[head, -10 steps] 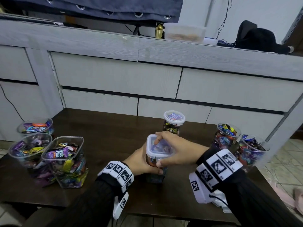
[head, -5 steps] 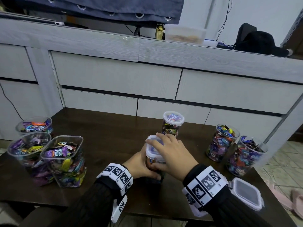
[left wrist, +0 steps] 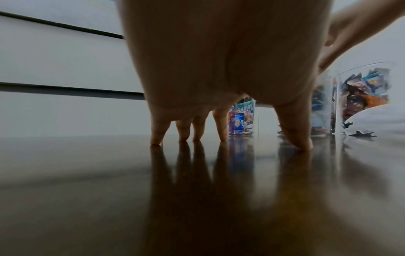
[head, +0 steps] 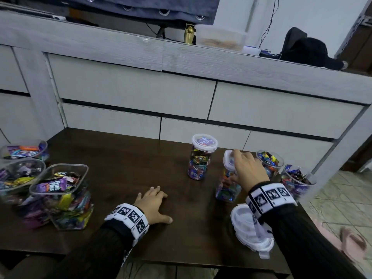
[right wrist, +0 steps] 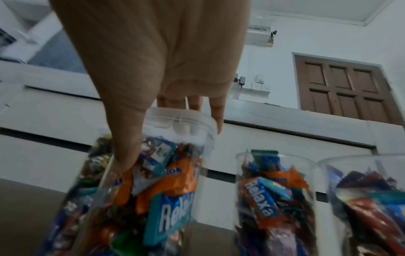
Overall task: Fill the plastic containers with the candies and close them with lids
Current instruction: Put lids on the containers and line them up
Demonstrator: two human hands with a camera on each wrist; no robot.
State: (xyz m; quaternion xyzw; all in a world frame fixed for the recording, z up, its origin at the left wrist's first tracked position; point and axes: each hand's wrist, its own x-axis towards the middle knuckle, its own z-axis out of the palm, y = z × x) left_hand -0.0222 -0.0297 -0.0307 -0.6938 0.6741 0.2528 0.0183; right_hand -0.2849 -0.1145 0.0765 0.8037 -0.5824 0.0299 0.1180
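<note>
My right hand (head: 236, 167) grips a candy-filled container (head: 226, 188) from above. Its fingers curl over the white lid (head: 228, 159) and the thumb presses the clear wall. In the right wrist view the container (right wrist: 153, 190) looks slightly tilted, with its lid (right wrist: 179, 124) under my fingers (right wrist: 217, 117). My left hand (head: 153, 204) rests on the dark table (head: 120, 168) and holds nothing. Its fingertips (left wrist: 156, 140) touch the wood. A second lidded container (head: 201, 158) stands farther back.
Two open candy containers (head: 269, 160) (head: 296, 179) stand just right of the held one, near the table's right edge. A stack of white lids (head: 247, 230) lies under my right wrist. Three open filled containers (head: 60, 196) crowd the left side. White drawers (head: 130, 89) rise behind the table.
My right hand has carried the lidded container from the middle of the table to the right, beside the open ones. My left hand has let go of it and now lies on the table.
</note>
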